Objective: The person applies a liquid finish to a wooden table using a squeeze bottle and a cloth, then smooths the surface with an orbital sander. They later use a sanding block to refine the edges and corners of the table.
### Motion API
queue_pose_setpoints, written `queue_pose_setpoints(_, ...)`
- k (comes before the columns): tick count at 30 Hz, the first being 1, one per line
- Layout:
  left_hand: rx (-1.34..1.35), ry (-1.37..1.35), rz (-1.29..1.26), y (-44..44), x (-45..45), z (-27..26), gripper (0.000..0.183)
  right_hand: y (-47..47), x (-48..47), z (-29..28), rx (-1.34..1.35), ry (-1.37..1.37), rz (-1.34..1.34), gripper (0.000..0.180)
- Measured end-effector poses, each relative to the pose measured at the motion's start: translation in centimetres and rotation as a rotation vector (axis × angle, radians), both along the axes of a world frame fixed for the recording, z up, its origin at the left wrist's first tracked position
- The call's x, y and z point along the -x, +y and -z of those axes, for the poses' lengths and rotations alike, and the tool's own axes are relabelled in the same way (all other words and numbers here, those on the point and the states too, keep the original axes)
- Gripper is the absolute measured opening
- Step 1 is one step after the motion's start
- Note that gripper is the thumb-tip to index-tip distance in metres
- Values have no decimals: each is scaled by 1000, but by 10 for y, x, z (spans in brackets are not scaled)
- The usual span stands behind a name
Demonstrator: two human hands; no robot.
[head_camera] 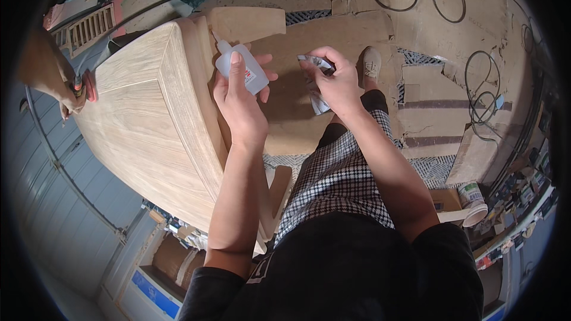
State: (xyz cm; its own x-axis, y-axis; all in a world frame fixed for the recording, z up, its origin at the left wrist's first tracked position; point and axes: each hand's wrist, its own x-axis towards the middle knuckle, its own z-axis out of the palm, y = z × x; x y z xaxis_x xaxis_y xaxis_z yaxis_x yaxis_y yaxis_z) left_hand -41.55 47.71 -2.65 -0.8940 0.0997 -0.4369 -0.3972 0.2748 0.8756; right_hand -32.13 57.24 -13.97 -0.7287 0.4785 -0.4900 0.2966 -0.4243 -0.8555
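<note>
My left hand [241, 93] holds a translucent plastic squeeze bottle [256, 78] with a narrow nozzle, its thumb over the front. The nozzle tip is close to the edge of a pale wooden furniture piece [192, 80]; whether it touches cannot be told. To the right, my right hand [334, 76] grips a folded, shiny grey sheet or packet [314, 98] between thumb and fingers, over the brown cardboard. The wooden piece has a broad grained panel [134, 129] and a raised frame along its side.
At the far left, a co-worker's hand [73, 100] holds a red-based tool [90, 85] against the panel's edge. A curved wooden part [280, 187] stands near my leg. Black cables [466, 71] lie on the cardboard floor [428, 84]. A white tub [470, 194] is at lower right.
</note>
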Motion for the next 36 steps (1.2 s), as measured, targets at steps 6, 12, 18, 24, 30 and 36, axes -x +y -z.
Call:
queue_pose_setpoints(6,28,-25,7,-3,-1,0,52,-1,-1,-2,137,-22,37,10)
queue_pose_setpoints(12,17,-16,-23,1,-2,1,55,-1,0,-8,58,-5,2,11)
queue_pose_setpoints(18,12,-14,-13,1,3,-1,52,0,-2,-10,72,-31,-5,12)
queue_pose_setpoints(24,14,-41,-15,-2,-3,-4,50,-6,-2,-4,27,-16,-7,13)
queue_pose_setpoints(30,10,-22,-8,-2,1,-1,49,-4,-1,-7,29,-16,-18,12)
queue_pose_setpoints(36,5,-17,9,-2,2,-1,49,-6,-2,-3,71,-3,20,13)
